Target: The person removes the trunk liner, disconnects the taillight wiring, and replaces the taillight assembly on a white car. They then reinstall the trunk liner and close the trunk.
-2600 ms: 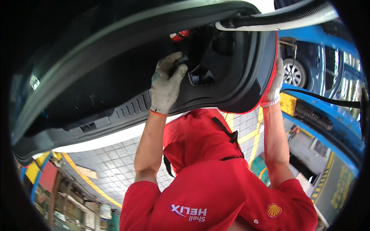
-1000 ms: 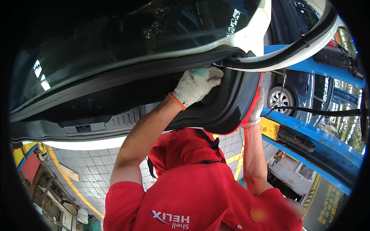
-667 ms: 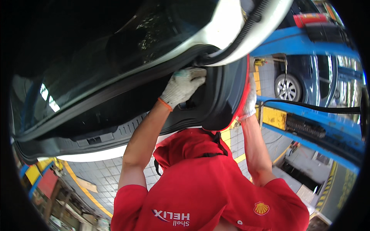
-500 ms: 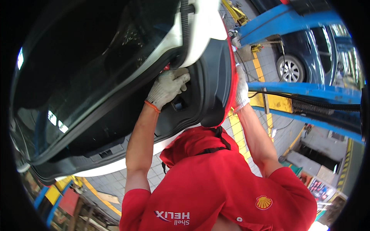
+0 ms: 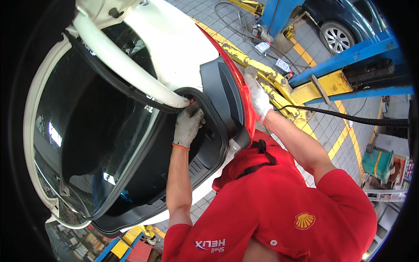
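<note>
In a grey knit glove with an orange cuff, my left hand (image 5: pixel 189 125) is inside the open trunk of a white car, beside the black rubber seal (image 5: pixel 217 117). Its fingers are curled, and a small red piece (image 5: pixel 191 101) shows just beyond them; what they grip is hidden. My right hand (image 5: pixel 258 97), also gloved, lies stretched along the outer side of the red tail light (image 5: pixel 242 85). Dark grey plastic trim (image 5: pixel 223 96) sits between the two hands. The raised tailgate (image 5: pixel 89 126) with its dark glass fills the left side.
A blue lift arm (image 5: pixel 349 54) and yellow lift parts (image 5: pixel 321 89) stand at the right, crossed by a black hose (image 5: pixel 349 116). White containers (image 5: pixel 262 48) rest on the tiled floor (image 5: pixel 222 22). Behind is a dark car (image 5: pixel 349 26); a green box (image 5: pixel 376 165) sits far right.
The view has shifted, showing more of the tailgate and floor. My left hand is more curled beside the red piece; my right hand still lies along the tail light, its fingers more visible.
</note>
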Tool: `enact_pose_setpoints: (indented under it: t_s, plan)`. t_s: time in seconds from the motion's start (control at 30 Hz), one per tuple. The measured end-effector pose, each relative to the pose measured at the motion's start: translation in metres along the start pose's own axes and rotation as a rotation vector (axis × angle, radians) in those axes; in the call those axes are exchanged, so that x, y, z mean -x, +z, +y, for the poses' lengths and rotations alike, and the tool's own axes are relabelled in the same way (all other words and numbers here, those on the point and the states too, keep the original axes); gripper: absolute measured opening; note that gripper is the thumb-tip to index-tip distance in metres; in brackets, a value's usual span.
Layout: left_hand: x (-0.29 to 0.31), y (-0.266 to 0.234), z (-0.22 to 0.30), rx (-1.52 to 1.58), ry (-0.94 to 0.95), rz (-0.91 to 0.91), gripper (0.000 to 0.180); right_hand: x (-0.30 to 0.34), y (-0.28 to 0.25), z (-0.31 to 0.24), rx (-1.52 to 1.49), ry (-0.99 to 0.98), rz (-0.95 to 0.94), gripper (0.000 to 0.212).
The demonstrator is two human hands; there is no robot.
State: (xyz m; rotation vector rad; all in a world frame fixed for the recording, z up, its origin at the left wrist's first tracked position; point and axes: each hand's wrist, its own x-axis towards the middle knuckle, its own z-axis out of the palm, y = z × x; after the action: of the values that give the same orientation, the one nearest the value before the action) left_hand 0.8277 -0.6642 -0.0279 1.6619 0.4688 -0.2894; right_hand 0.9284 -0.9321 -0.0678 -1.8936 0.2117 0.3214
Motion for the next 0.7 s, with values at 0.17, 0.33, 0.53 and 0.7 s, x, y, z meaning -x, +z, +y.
enact_pose_setpoints:
  t_s: [0.17,0.33,0.53,0.7]
  plan:
    - [-0.006,0.002,-0.015,0.112,-0.014,-0.007,0.028,0.017,-0.003,-0.03,-0.041,0.061,-0.045,0.083]
    - [-0.007,-0.009,-0.01,0.127,-0.004,-0.095,0.027,0.02,-0.004,-0.045,-0.044,0.088,-0.073,0.084]
    - [-0.01,-0.007,-0.004,0.156,-0.108,-0.028,0.027,0.017,-0.005,-0.038,-0.052,0.094,-0.101,0.08]
    - [-0.006,-0.01,-0.003,0.107,-0.144,0.036,0.023,0.009,-0.002,-0.025,-0.055,0.032,-0.114,0.081]
